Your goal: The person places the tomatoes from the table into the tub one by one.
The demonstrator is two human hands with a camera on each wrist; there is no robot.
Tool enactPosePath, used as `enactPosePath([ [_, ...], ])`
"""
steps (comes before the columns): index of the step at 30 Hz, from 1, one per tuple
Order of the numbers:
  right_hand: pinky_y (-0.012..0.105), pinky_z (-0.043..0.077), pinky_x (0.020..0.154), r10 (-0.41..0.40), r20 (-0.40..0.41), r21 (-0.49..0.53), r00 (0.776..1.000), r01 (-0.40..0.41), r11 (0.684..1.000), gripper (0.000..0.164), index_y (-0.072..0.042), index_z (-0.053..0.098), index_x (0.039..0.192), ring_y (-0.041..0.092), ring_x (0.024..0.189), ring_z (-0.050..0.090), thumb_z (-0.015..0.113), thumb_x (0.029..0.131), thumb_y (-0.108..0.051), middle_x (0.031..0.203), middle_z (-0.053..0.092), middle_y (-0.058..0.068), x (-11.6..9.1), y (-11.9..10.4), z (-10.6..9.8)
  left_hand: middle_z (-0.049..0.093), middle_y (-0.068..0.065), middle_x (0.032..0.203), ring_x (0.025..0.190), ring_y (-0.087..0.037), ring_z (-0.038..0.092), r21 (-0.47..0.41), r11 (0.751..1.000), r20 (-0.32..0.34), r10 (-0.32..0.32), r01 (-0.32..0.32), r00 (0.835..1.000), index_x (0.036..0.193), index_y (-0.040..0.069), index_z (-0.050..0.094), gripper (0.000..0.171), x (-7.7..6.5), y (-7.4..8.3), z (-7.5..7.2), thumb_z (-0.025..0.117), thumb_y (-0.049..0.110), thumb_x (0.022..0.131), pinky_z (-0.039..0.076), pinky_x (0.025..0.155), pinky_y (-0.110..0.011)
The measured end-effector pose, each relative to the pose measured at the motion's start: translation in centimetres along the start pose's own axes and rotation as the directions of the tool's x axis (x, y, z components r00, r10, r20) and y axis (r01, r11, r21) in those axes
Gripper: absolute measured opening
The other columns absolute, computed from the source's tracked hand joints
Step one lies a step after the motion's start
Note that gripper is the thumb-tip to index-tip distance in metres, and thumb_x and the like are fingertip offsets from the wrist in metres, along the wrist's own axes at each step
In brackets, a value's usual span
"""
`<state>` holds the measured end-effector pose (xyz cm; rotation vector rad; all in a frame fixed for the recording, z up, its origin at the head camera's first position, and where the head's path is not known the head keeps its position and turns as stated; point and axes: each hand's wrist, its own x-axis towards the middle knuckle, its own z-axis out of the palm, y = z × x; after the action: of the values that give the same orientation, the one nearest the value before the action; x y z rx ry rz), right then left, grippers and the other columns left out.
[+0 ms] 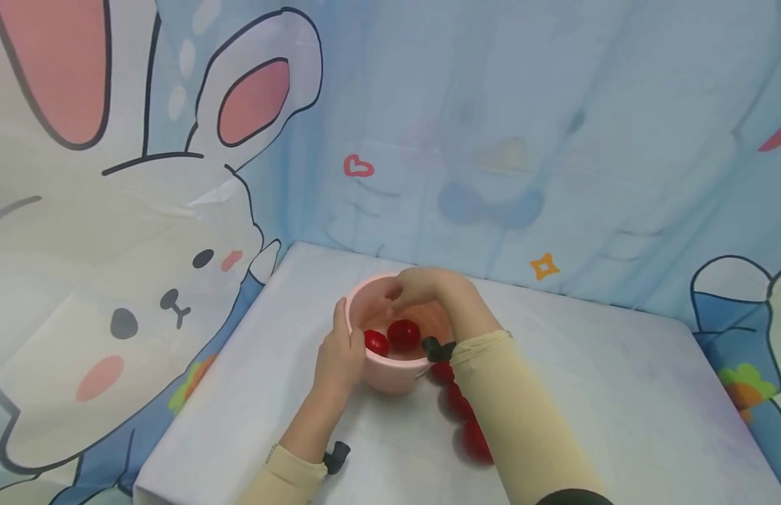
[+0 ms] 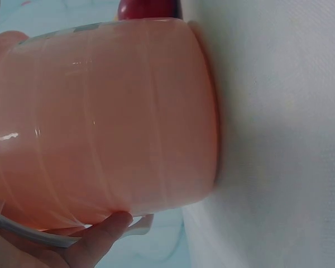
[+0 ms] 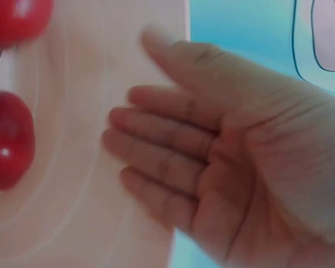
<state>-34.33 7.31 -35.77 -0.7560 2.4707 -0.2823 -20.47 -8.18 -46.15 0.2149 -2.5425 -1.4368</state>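
Note:
A pink bucket (image 1: 392, 377) stands upright on the white table, with two round red fruits inside, one of them a fruit (image 1: 404, 335) near the middle of its floor. My left hand (image 1: 341, 356) holds the bucket at its left side, thumb by the rim. In the left wrist view, a fingertip presses the bucket wall (image 2: 111, 117) beside the pale handle (image 2: 33, 233). My right hand (image 1: 425, 289) reaches over the far rim into the bucket. Its fingers (image 3: 162, 137) are loosely extended, with nothing in the palm, apart from the red fruits (image 3: 8, 142) in the right wrist view.
Several more red fruits, such as the nearest one (image 1: 477, 442), lie in a row on the white table (image 1: 643, 393) right of the bucket, partly hidden by the right sleeve (image 1: 523, 414). A blue curtain (image 1: 554, 105) with cartoon rabbits hangs behind and left.

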Motion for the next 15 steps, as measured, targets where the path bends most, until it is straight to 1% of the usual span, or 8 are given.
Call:
enactPosePath([
  [2,0.045,0.043,0.111,-0.056,-0.051,-0.014,0.997,0.055,0.998,0.049,-0.021,0.061,0.136,0.022,0.130,0.054,0.065,0.091,-0.038,0.134,0.063,-0.002,-0.7,0.2,-0.2,0.061,-0.008,0.135,0.120,-0.026,0.063,0.003,1.000,-0.002,-0.003,0.003,1.000,0.158,0.022,0.018,0.066,-0.1,0.0,0.0,0.046,0.032,0.099,0.056,0.096,-0.044],
  [3,0.046,0.044,0.111,-0.087,-0.082,-0.013,0.993,0.086,0.996,0.049,-0.020,0.061,0.137,0.023,0.130,0.055,0.064,0.092,-0.038,0.135,0.063,-0.001,-1.0,0.4,-0.3,0.060,-0.008,0.138,0.123,-0.027,0.062,0.008,1.000,-0.004,-0.004,0.004,1.000,0.158,0.022,0.018,0.065,-0.1,0.0,0.0,0.045,0.032,0.099,0.055,0.097,-0.044],
  [5,0.048,0.045,0.110,-0.128,-0.150,0.009,0.980,0.131,0.991,0.048,-0.021,0.061,0.137,0.023,0.130,0.055,0.063,0.092,-0.039,0.135,0.063,-0.001,-2.0,1.0,-0.6,0.057,-0.008,0.142,0.126,-0.027,0.059,0.012,1.000,-0.005,0.000,0.000,1.000,0.158,0.022,0.018,0.064,-0.1,0.1,0.1,0.043,0.032,0.100,0.054,0.099,-0.046],
  [7,0.048,0.045,0.109,-0.147,-0.219,0.045,0.964,0.161,0.986,0.048,-0.024,0.061,0.136,0.022,0.130,0.055,0.063,0.092,-0.042,0.135,0.063,-0.003,-3.0,1.8,-0.7,0.053,-0.007,0.147,0.131,-0.027,0.056,0.014,1.000,-0.007,0.005,-0.004,1.000,0.158,0.021,0.017,0.063,-0.1,0.1,0.2,0.041,0.033,0.100,0.051,0.102,-0.048],
  [9,0.048,0.046,0.109,-0.146,-0.281,0.100,0.948,0.181,0.978,0.048,-0.028,0.060,0.136,0.020,0.130,0.055,0.063,0.092,-0.045,0.135,0.062,-0.006,-3.9,2.7,-0.8,0.048,-0.005,0.152,0.136,-0.027,0.052,0.012,1.000,-0.013,0.007,-0.007,1.000,0.158,0.022,0.017,0.062,-0.1,0.2,0.2,0.038,0.035,0.101,0.048,0.105,-0.049],
  [11,0.049,0.045,0.109,-0.135,-0.333,0.171,0.933,0.200,0.965,0.050,-0.031,0.058,0.137,0.019,0.131,0.054,0.063,0.091,-0.050,0.136,0.061,-0.007,-4.8,3.7,-0.8,0.046,-0.005,0.153,0.137,-0.027,0.050,0.006,1.000,-0.018,0.012,-0.012,1.000,0.158,0.021,0.017,0.062,-0.2,0.2,0.2,0.037,0.035,0.101,0.046,0.107,-0.050],
  [13,0.049,0.045,0.109,-0.121,-0.373,0.251,0.920,0.226,0.941,0.054,-0.032,0.056,0.138,0.019,0.132,0.054,0.063,0.090,-0.054,0.138,0.060,-0.008,-5.6,4.8,-0.6,0.045,-0.004,0.154,0.139,-0.027,0.048,-0.001,1.000,-0.022,0.013,-0.013,1.000,0.158,0.022,0.017,0.062,-0.2,0.2,0.1,0.037,0.037,0.102,0.045,0.108,-0.051],
  [15,0.050,0.044,0.110,-0.105,-0.411,0.329,0.905,0.255,0.909,0.056,-0.032,0.054,0.140,0.018,0.134,0.053,0.064,0.089,-0.055,0.140,0.059,-0.007,-6.3,5.9,-0.3,0.045,-0.003,0.154,0.139,-0.026,0.048,-0.010,1.000,-0.023,0.013,-0.013,1.000,0.158,0.022,0.017,0.062,-0.3,0.1,0.1,0.038,0.037,0.102,0.045,0.108,-0.050],
])
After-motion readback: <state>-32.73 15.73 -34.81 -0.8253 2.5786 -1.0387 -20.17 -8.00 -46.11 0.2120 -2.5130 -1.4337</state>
